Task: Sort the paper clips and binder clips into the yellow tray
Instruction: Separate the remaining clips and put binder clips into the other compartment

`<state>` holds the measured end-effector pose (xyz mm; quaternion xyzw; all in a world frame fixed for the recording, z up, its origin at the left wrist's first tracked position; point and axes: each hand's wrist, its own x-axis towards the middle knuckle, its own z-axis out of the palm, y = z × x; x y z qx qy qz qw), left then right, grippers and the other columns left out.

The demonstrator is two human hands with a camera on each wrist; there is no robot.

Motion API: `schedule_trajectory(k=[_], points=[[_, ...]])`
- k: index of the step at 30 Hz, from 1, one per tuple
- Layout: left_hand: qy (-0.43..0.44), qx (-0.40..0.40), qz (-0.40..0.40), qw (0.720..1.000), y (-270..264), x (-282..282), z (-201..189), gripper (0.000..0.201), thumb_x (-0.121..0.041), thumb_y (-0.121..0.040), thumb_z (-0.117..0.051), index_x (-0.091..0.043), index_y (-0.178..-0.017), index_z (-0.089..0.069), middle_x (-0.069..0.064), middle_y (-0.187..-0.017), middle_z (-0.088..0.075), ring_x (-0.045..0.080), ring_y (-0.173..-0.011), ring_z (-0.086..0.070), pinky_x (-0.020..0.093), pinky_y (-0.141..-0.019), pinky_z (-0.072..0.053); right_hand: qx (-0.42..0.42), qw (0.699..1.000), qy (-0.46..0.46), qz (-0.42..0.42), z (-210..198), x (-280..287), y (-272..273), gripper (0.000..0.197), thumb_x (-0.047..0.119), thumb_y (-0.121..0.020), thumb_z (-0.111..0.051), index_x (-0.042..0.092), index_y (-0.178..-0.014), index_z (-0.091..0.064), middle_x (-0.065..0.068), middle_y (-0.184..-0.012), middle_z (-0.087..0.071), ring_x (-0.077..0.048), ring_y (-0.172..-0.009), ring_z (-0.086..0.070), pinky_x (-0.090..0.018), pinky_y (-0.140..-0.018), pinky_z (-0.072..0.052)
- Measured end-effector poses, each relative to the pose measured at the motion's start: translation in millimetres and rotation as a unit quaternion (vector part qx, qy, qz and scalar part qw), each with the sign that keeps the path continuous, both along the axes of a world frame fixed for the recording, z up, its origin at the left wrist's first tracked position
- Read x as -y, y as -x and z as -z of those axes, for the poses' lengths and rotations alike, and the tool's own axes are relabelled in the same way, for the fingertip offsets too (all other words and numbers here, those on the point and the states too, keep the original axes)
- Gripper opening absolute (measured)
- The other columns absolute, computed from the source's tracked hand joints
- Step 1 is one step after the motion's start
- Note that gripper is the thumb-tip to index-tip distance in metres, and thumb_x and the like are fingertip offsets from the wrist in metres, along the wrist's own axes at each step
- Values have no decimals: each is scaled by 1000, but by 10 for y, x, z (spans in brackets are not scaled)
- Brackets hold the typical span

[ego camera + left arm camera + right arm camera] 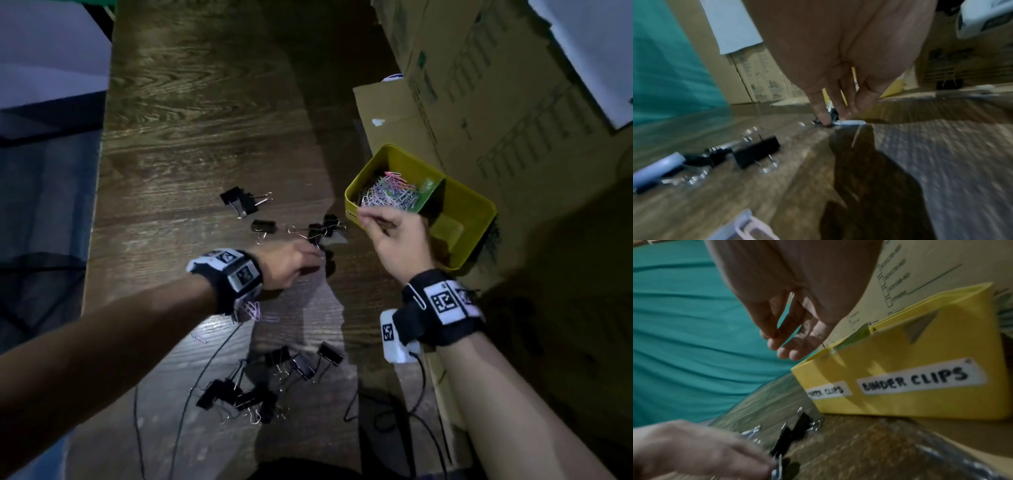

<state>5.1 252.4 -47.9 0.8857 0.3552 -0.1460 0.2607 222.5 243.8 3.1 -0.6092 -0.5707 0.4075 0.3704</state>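
Hovering relaxed and empty at the 9 o'clock rim of the yellow tray point(476, 219): the right hand point(399, 236), over the paper clips point(390, 193). Pinching a binder clip point(791, 434) at 8 o'clock: the left hand point(291, 262), likely for the empty section labelled "BINDER CLIPS".

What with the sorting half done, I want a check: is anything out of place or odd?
A white paper clip is hooked on the right wrist band, and pink paper clips seem to hang from the left wrist band, not in the yellow tray. The left hand pinches a binder clip.
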Motion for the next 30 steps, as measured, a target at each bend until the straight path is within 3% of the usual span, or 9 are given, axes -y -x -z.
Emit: schedule_trajectory(k=[2, 5, 9, 12, 14, 17, 20, 26, 30], points=[[-49, -41, 21, 998, -72, 142, 113, 58, -7, -83, -45, -21, -139, -37, -1, -146, -35, 21, -133, -32, 41, -101, -39, 27, 999, -11, -36, 12, 103, 118, 18, 7, -86, -63, 14, -99, -73, 4, -94, -70, -8, -83, -66, -14, -79, -52], [-89, -80, 24, 993, -118, 338, 131, 56, -12, -87, -45, -18, -141, -31, 1, -146, -29, 22, -128, -30, 38, -94, -33, 87, 992, 10, -96, 97, 245, 243, 19, 11, -88, -61, 17, -102, -73, 0, -100, -70, -11, -82, -64, -6, -72, -46], [-64, -58, -2, 996, 169, 620, 160, 59, -9, -85, -46, -15, -142, -30, 5, -144, -30, 24, -124, -33, 38, -97, -34, 165, 963, 92, -192, 301, 446, 443, 22, 17, -89, -61, 22, -109, -69, -1, -105, -68, -10, -86, -61, -26, -85, -51], [-45, 22, -47, 998, 549, 813, 227, 66, 2, -77, -52, -16, -139, -38, 8, -137, -40, 25, -116, -43, 40, -92, -46, 253, 910, 155, -290, 426, 608, 672, 38, 24, -89, -61, 24, -126, -57, 0, -119, -61, -10, -96, -56, -22, -87, -44], [-70, 75, -114, 988, 780, 810, 254, 66, 10, -74, -54, -17, -134, -45, 8, -129, -49, 24, -107, -52, 36, -83, -54, 286, 886, 182, -316, 500, 709, 854, 52, 27, -88, -62, 21, -136, -45, -3, -135, -49, -20, -113, -52, -30, -96, -44], [-87, 18, -233, 968, 960, 619, 194, 74, 8, -75, -50, -23, -140, -34, 6, -134, -42, 23, -110, -45, 38, -88, -49, 301, 879, 195, -314, 576, 821, 1126, 69, 33, -88, -62, 16, -145, -27, -4, -150, -26, -28, -130, -39, -38, -106, -37], [-50, -84, -283, 954, 976, 516, 158, 80, 0, -76, -51, -24, -145, -19, 6, -143, -27, 26, -120, -33, 41, -96, -42, 337, 870, 173, -315, 613, 866, 1357, 88, 44, -83, -65, 13, -148, -14, -7, -145, -24, -29, -130, -35, -39, -103, -38], [-34, -20, -211, 977, 988, 862, 295, 52, -17, -87, -45, -14, -138, -35, 11, -128, -42, 26, -112, -41, 43, -96, -42, 357, 865, 127, -328, 671, 867, 1548, 78, 38, -81, -69, 11, -143, -31, -10, -136, -32, -26, -129, -30, -38, -103, -39], [-59, -62, -188, 978, 1064, 1010, 262, 67, -49, -85, -52, -18, -141, -31, 7, -135, -36, 26, -119, -35, 44, -98, -39, 337, 875, 113, -328, 680, 878, 1572, 66, 30, -82, -69, 12, -139, -40, -10, -131, -40, -26, -126, -35, -34, -106, -33]])
